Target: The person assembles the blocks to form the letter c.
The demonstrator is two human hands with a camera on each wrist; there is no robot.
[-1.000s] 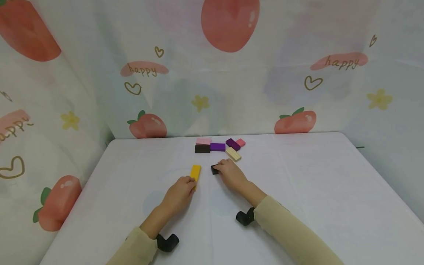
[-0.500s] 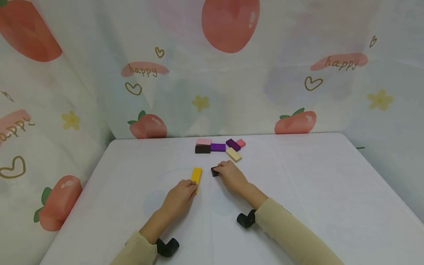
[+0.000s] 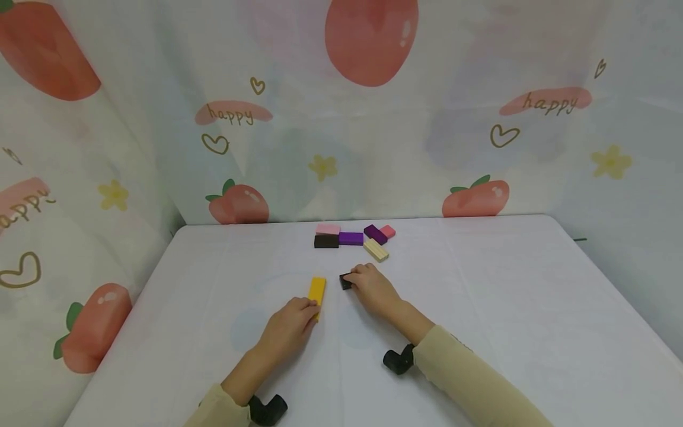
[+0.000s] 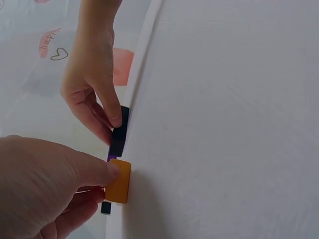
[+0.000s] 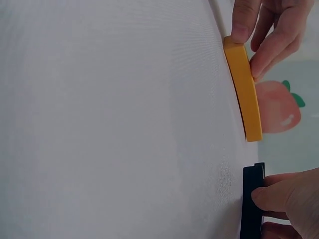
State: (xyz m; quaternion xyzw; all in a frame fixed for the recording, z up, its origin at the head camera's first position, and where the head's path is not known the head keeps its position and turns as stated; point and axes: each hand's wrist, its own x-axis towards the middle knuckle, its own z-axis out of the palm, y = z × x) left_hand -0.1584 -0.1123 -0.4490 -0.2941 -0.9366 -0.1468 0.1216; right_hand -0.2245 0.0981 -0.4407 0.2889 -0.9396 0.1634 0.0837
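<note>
Pinching a yellow block in the head view, the left hand is holding it near the middle of the table. In the left wrist view, the right hand is gripping a black block; in the right wrist view, both blocks are lying apart.

The first block in the left hand is left of the second block in the right hand; behind both, a block cluster lies on the tabletop.
</note>
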